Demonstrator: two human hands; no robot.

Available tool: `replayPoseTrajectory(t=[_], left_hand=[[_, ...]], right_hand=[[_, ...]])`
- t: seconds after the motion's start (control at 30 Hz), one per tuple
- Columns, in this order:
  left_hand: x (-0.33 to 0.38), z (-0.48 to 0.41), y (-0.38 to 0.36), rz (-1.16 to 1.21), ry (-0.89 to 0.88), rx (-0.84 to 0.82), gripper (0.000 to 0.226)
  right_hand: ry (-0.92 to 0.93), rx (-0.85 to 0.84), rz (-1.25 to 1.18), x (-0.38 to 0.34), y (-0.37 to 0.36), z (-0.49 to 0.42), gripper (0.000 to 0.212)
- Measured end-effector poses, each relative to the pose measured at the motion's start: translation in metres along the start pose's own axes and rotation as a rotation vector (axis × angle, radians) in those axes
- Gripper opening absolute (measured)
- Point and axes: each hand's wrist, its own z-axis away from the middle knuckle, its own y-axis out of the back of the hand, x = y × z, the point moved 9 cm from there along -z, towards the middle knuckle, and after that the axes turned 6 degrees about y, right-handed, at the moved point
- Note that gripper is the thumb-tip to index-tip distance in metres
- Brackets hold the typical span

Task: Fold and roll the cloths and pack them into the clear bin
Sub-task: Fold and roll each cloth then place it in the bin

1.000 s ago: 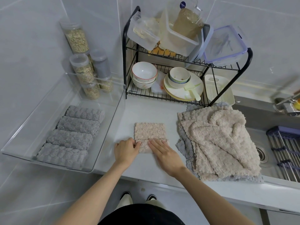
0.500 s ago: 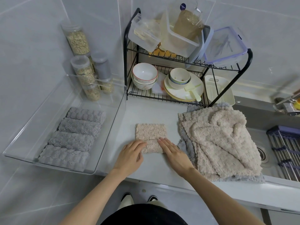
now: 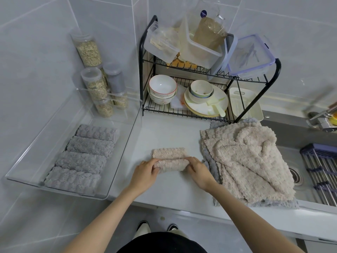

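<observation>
A beige cloth (image 3: 170, 158) lies folded on the white counter, its near part rolled up. My left hand (image 3: 145, 173) grips the roll's left end and my right hand (image 3: 197, 170) grips its right end. Left of them stands the clear bin (image 3: 127, 147) with several grey rolled cloths (image 3: 82, 157) side by side in it. A pile of loose beige cloths (image 3: 246, 159) over grey ones lies to the right, beside my right hand.
A black dish rack (image 3: 200, 84) with bowls, plates and plastic boxes stands at the back. Jars of grain (image 3: 93, 83) stand behind the bin. The sink (image 3: 300, 161) with a blue roll-up rack (image 3: 322, 172) is at the right. The counter edge runs just below my wrists.
Both hands have rolled the near end of the beige cloth away from me; the flat part is shorter and the roll is thicker. My fingers now curl around the roll's ends.
</observation>
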Motion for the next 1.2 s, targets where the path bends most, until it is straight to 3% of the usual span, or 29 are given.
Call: replayPoseTrajectory(t=[0.13,0.27,0.43,0.5,0.63,0.77,0.83,0.93,1.07,1.2], left_hand=[[-0.02,0.001,-0.013,-0.006,0.183,-0.1,0.034],[-0.021,-0.004,-0.01,-0.069,0.255,-0.088,0.026],[-0.018,-0.008,0.008,-0.058,0.314,0.074,0.024],[-0.02,-0.006,0.012,-0.014,0.352,0.108,0.028],[-0.019,-0.007,0.0,-0.036,0.374,0.054,0.031],[-0.017,-0.012,-0.006,-0.075,0.416,-0.041,0.03],[-0.012,-0.014,-0.004,-0.09,0.402,-0.068,0.028],[-0.004,-0.012,-0.003,0.122,0.397,-0.094,0.016],[0.017,-0.015,0.024,0.332,0.343,0.018,0.012],[0.039,-0.019,0.065,0.509,0.268,0.129,0.011]], right_hand=[[-0.174,-0.049,-0.094,0.016,-0.002,-0.005,0.017],[-0.276,0.005,0.025,0.022,-0.004,-0.01,0.023],[-0.361,0.124,-0.035,0.026,-0.001,-0.015,0.029],[-0.389,0.099,0.004,0.027,-0.003,-0.017,0.02],[-0.436,0.02,0.096,0.027,-0.005,-0.02,0.029],[-0.418,-0.012,0.179,0.018,-0.002,-0.02,0.038],[-0.385,-0.027,0.153,0.016,-0.001,-0.019,0.032],[-0.335,0.025,-0.078,0.014,0.006,-0.015,0.014],[-0.211,0.172,-0.313,-0.009,0.039,-0.017,0.009],[-0.067,0.288,-0.348,-0.043,0.083,-0.026,0.005]])
